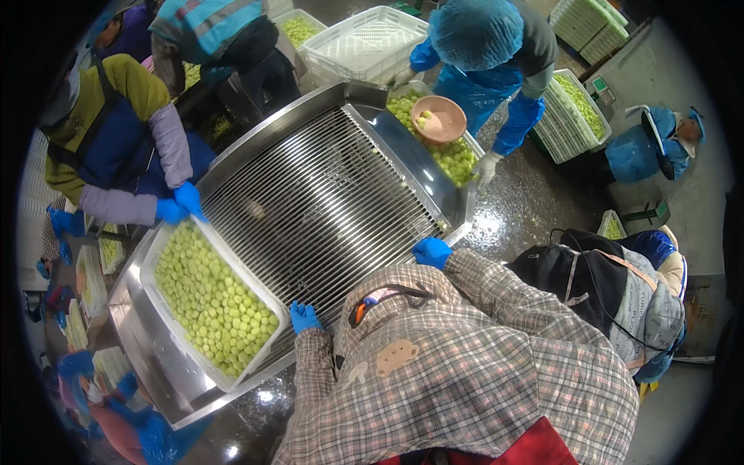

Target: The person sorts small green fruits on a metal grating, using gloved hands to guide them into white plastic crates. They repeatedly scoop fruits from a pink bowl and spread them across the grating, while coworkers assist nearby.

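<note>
My left hand, in a blue glove, is beside the near corner of a white plastic crate. Its fingers are slightly spread and nothing shows in them. Small round green fruits fill that crate, which stands on a stainless steel sorting table. Parallel metal rollers span the middle of the table. At their near right end, my right hand, also blue-gloved, is curled at the table's edge; whether it grips the rim is hidden.
A co-worker's blue-gloved hands are at the crate's far end. Across the table, another co-worker handles a fruit-filled crate with a pink bowl on top. Stacked crates stand on the wet floor.
</note>
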The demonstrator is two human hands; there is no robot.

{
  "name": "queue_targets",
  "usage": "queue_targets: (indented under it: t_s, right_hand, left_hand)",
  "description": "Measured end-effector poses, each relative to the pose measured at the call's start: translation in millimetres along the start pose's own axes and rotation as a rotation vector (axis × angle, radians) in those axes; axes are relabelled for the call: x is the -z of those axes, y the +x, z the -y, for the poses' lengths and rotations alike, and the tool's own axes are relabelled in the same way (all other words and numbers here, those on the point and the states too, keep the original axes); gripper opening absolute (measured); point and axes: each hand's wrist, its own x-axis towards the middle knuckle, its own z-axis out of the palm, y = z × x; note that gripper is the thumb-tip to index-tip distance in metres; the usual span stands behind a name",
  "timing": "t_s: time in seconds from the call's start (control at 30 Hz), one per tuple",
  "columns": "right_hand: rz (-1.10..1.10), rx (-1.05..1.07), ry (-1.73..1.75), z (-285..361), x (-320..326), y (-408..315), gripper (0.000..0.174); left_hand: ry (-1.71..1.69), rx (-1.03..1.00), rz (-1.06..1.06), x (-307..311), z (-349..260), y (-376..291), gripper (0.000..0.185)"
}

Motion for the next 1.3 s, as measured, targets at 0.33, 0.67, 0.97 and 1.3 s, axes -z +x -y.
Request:
queue_targets:
  t_s: [0.33, 0.67, 0.97, 1.3]
  right_hand:
    - [0.101, 0.041, 0.214, -3.3, 43.0, -3.7, 0.025]
    - [0.167, -0.129, 0.397, -48.0, 97.6, 59.5, 0.03]
    - [-0.037, -0.121, 0.545, -32.8, 117.4, 308.5, 0.035]
    - [-0.304, -0.539, 0.783, -110.0, 92.0, 705.7, 0.069]
  left_hand:
    - [0.07, 0.072, 0.117, -31.2, -4.0, 10.2, 0.065]
    - [0.647, -0.319, 0.161, -225.6, -181.4, 51.1, 0.069]
    - [0.955, -0.451, 0.136, -352.7, -243.3, 189.4, 0.068]
    - [1.251, -0.468, 0.094, -372.1, -242.4, 181.3, 0.07]
